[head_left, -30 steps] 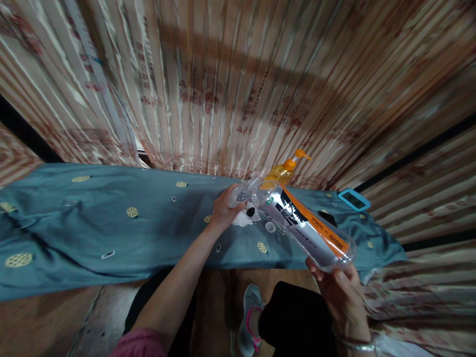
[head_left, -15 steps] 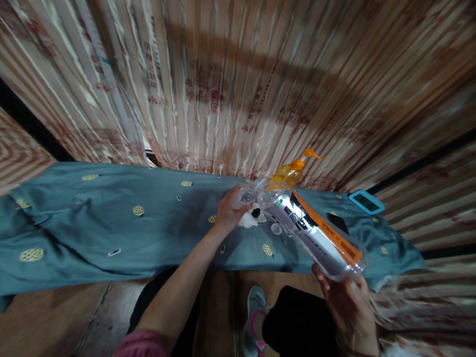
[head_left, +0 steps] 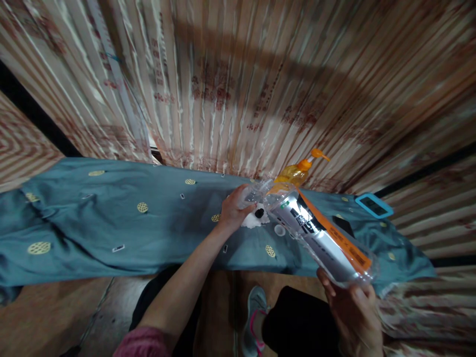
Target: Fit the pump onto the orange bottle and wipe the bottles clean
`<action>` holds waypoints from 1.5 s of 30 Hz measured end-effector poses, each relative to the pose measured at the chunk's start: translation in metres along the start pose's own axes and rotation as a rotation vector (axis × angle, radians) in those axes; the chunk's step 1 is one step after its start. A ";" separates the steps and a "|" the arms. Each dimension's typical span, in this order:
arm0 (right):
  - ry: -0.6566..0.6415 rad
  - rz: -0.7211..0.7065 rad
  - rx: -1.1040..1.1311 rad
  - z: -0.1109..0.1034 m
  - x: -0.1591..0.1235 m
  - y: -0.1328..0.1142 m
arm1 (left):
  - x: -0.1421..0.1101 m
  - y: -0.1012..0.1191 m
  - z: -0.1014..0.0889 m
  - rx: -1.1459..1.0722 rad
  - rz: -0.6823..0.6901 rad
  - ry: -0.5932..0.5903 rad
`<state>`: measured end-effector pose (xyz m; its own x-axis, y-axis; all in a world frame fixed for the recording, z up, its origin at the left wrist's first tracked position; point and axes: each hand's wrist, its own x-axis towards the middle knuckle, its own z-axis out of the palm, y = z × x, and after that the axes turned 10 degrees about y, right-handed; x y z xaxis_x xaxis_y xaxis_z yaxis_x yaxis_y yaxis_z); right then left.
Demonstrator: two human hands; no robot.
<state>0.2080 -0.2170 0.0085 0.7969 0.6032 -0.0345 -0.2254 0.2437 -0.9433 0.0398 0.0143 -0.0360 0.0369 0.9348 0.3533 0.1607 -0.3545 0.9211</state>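
My right hand (head_left: 351,310) grips the base of a large clear plastic bottle (head_left: 323,238) with a silver and orange label, tilted so its mouth points up and left. Wrapped round a small clear plastic bottle (head_left: 250,194) is my left hand (head_left: 235,210). The two bottles meet mouth to mouth, or nearly so; I cannot tell whether they touch. Beneath them on the cloth lie a crumpled white tissue (head_left: 255,219), a small black cap (head_left: 259,213) on it, and a whitish cap (head_left: 279,230). Behind stands an orange pump bottle (head_left: 295,171), partly hidden by the large bottle.
A green patterned cloth (head_left: 122,228) covers the narrow table. At its right end lie a blue-framed device (head_left: 374,205) and a dark flat object (head_left: 343,225). Striped curtains (head_left: 230,89) hang close behind and at both sides.
The whole view has shifted slightly, so things appear a little further right. Both hands keep their hold on the bottles, whose pose is almost the same.
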 end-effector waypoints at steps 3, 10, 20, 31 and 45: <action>0.017 -0.003 -0.021 0.009 -0.006 -0.007 | -0.001 0.001 0.000 -0.021 -0.004 -0.006; 0.018 -0.017 -0.053 0.012 -0.008 -0.010 | -0.001 0.000 0.000 -0.039 -0.019 -0.009; -0.012 -0.087 -0.030 0.010 -0.007 -0.008 | -0.001 0.002 0.000 -0.034 -0.027 -0.007; -0.091 -0.111 -0.058 -0.024 0.013 0.005 | -0.001 -0.002 0.002 -0.032 -0.017 -0.001; 0.019 -0.130 -0.100 0.007 -0.009 -0.006 | -0.001 -0.002 0.001 -0.052 -0.016 -0.014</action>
<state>0.1987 -0.2187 0.0170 0.8263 0.5568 0.0847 -0.0634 0.2415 -0.9683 0.0400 0.0136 -0.0379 0.0487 0.9403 0.3369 0.1104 -0.3403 0.9338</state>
